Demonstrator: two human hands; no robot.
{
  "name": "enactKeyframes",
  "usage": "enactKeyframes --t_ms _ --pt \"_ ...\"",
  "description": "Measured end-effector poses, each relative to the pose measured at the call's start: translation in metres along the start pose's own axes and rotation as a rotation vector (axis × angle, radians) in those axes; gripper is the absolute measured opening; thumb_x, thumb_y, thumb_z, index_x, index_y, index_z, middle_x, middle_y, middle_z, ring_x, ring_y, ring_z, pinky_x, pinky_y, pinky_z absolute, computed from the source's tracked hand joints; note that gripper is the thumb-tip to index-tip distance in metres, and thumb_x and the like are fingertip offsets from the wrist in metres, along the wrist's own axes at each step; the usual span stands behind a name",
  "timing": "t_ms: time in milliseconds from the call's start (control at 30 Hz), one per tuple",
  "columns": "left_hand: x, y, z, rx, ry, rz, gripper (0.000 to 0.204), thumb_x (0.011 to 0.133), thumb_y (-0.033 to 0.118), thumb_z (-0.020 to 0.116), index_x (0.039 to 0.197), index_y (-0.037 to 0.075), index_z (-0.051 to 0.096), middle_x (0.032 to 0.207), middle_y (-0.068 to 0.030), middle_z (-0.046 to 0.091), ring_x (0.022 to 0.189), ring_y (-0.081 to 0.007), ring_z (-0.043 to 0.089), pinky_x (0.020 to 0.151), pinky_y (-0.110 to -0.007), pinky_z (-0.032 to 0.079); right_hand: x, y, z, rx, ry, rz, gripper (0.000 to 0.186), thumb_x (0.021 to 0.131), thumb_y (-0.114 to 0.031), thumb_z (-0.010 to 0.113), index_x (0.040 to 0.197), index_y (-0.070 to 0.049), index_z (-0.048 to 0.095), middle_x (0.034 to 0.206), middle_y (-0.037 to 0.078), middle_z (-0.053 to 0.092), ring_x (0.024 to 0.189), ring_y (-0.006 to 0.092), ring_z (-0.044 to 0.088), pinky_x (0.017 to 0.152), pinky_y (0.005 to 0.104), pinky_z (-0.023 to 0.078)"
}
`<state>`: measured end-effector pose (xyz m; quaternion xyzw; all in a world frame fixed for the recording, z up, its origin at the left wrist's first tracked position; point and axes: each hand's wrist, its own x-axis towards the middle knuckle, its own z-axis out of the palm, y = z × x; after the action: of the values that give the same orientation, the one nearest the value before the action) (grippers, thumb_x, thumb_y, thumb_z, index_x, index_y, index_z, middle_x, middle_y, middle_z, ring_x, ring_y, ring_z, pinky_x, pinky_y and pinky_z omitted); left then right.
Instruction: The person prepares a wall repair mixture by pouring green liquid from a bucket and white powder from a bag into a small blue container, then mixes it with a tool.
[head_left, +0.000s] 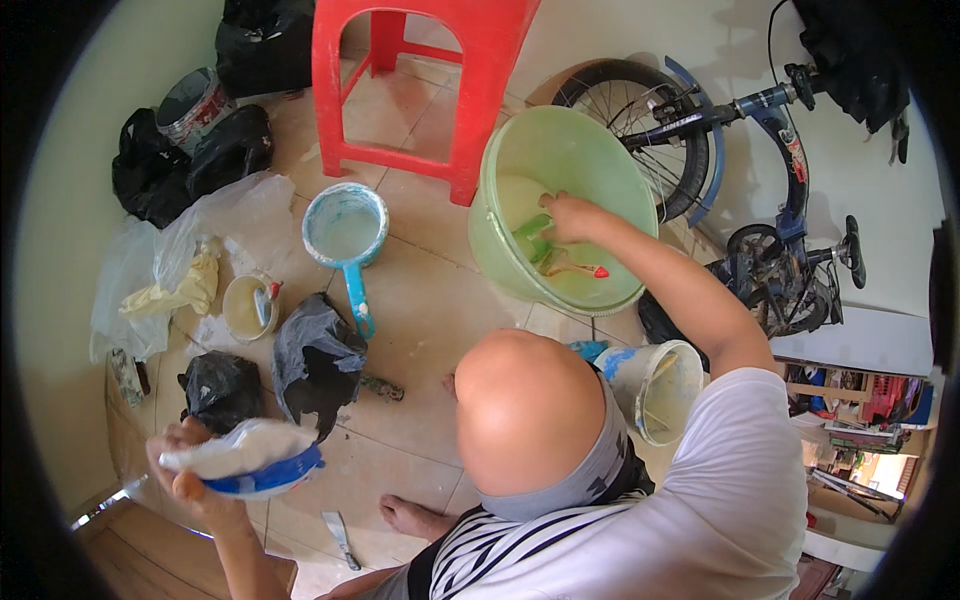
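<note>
My left hand (pixel 190 470) is closed around a white and blue plastic bag (pixel 255 460), held above the tiled floor at the lower left; its contents are hidden. My right hand (pixel 570 218) reaches inside a large pale green bucket (pixel 500 250), its fingers closed on a green object (pixel 533 237) whose kind I cannot make out. Just below that, a brush-like tool with a red-tipped handle (pixel 580 268) leans in the bucket. Left of the bucket stands a blue dipper (pixel 357 290), its rim smeared white. A putty knife (pixel 342 540) lies by my foot.
A red plastic stool (pixel 326 100) stands behind the dipper. Past the bucket, a bicycle (pixel 705 120) leans at the wall. Black plastic bags (pixel 318 350), a small tub (pixel 240 310) and clear plastic sheeting (pixel 240 205) crowd the left. A paint-stained white pail (pixel 630 385) is beside my knee.
</note>
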<state>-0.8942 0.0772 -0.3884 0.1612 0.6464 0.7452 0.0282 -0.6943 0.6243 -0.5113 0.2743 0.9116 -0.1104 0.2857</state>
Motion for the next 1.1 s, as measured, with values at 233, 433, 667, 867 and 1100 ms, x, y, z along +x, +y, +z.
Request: enactKeyframes --t_ms 233,433,667,867,1100 --pt "0.000 0.023 -0.073 -0.045 -0.026 0.131 0.072 0.072 0.069 0.070 0.096 0.010 0.039 0.082 -0.0016 0.040 0.074 -0.0152 0.043 0.065 -0.030 0.041 0.026 -0.003 0.034 -0.068 -0.141 0.110 0.108 0.071 -0.052 0.078 0.151 0.002 0.029 0.140 0.030 0.042 0.122 0.0419 0.056 0.101 0.0443 0.049" --pt "-0.019 0.029 -0.057 0.090 0.183 0.367 0.070 0.080 0.075 0.055 0.093 0.009 0.034 0.075 -0.0025 0.041 0.059 -0.0159 0.043 0.049 -0.029 0.046 0.044 0.009 0.042 0.055 -0.149 0.181 0.099 0.072 -0.050 0.075 0.147 0.002 0.037 0.136 0.028 0.049 0.122 0.0401 0.056 0.102 0.0422 0.048" --pt "-0.026 0.038 -0.055 0.148 0.165 0.461 0.069 0.081 0.072 0.059 0.092 0.007 0.036 0.071 -0.0035 0.041 0.055 -0.0166 0.043 0.046 -0.030 0.043 0.025 0.027 0.006 0.567 -0.178 0.231 0.082 0.079 -0.044 0.074 0.142 0.001 0.045 0.119 0.019 0.060 0.111 0.0267 0.061 0.095 0.0366 0.051" --pt "-0.036 0.043 -0.062 0.162 0.161 0.516 0.069 0.082 0.069 0.062 0.091 0.005 0.038 0.068 -0.0043 0.041 0.052 -0.0172 0.042 0.043 -0.030 0.040 0.004 0.043 -0.013 1.241 -0.157 0.213 0.047 0.090 -0.027 0.067 0.127 -0.001 0.054 0.112 0.010 0.062 0.102 0.0183 0.062 0.088 0.0349 0.053" --pt "-0.055 0.058 -0.076 0.225 0.169 0.563 0.068 0.082 0.066 0.066 0.089 0.003 0.041 0.064 -0.0052 0.041 0.048 -0.0179 0.041 0.040 -0.030 0.036 -0.053 0.030 -0.047 1.592 0.181 0.017 0.039 0.094 -0.026 0.065 0.123 -0.002 0.056 0.118 0.013 0.061 0.108 0.0263 0.064 0.097 0.0425 0.053"
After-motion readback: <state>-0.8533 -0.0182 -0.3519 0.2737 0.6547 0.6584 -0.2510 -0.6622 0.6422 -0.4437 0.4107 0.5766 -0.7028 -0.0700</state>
